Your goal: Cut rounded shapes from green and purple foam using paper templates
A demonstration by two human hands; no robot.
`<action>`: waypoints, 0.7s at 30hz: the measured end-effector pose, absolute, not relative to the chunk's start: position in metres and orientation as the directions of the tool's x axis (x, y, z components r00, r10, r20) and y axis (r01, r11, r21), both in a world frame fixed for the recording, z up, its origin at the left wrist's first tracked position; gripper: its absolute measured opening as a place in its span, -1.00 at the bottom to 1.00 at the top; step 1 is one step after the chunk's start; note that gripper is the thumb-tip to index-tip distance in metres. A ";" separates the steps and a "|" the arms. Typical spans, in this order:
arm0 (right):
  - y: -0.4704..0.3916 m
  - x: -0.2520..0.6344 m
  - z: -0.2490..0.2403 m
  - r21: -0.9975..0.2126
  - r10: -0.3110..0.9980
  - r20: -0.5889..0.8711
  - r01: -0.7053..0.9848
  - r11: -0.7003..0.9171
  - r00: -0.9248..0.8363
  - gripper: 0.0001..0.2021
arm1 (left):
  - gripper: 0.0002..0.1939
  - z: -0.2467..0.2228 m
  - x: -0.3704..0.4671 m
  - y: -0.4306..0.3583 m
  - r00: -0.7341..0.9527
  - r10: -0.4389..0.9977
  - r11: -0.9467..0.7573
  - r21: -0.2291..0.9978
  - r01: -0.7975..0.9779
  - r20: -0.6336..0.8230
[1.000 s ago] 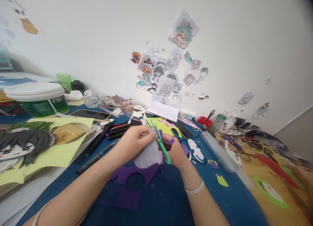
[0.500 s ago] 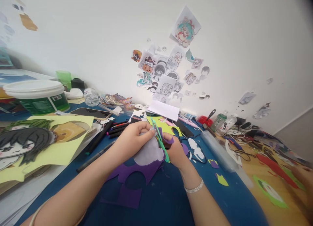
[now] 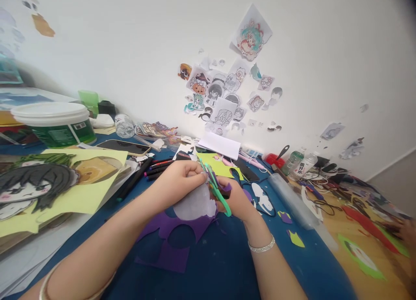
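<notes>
My left hand [image 3: 186,179] pinches the upper edge of a pale grey-white cutout [image 3: 195,203] backed with purple sheet. In my right hand [image 3: 234,198] is a pair of green scissors [image 3: 216,187], its blades pointing up beside my left fingertips at the cutout's right edge. One green handle loop hangs below my right fingers. A bit of purple material sticks up by the right thumb. Below the cutout, a purple sheet [image 3: 177,259] with rounded holes lies on the blue tabletop.
Yellow sheets with a drawn character [image 3: 87,191] lie at left, near a white-lidded green tub [image 3: 61,129], a phone [image 3: 125,147] and black markers [image 3: 134,179]. A clear plastic roll [image 3: 292,200] and bottles [image 3: 294,159] are at right. Another person's hand [image 3: 406,233] shows at the far right.
The scissors have tilted, their handle loop now lower and further right and more opened out. The whole view has shifted slightly, with wall pictures further right.
</notes>
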State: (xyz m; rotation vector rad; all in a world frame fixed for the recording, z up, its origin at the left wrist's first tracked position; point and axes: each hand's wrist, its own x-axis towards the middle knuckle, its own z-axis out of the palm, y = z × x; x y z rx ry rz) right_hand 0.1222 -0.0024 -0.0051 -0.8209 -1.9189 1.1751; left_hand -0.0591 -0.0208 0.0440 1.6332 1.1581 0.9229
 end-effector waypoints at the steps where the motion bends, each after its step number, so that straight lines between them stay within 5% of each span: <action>1: -0.003 0.123 -0.004 -0.914 0.807 0.247 0.147 0.377 -0.536 -0.60 | -0.76 0.044 -0.059 -0.021 0.286 0.955 -0.164 0.941 0.297 0.076; 12: -0.005 0.125 0.001 -0.880 0.843 0.217 0.275 0.386 -0.492 -0.62 | -0.76 0.047 -0.061 -0.020 0.266 0.945 -0.293 0.859 0.421 0.192; 21: -0.004 0.128 0.000 -0.971 0.787 0.096 0.118 0.210 -0.610 -0.16 | -0.76 0.043 -0.071 -0.015 0.165 0.859 -0.451 0.563 0.693 0.485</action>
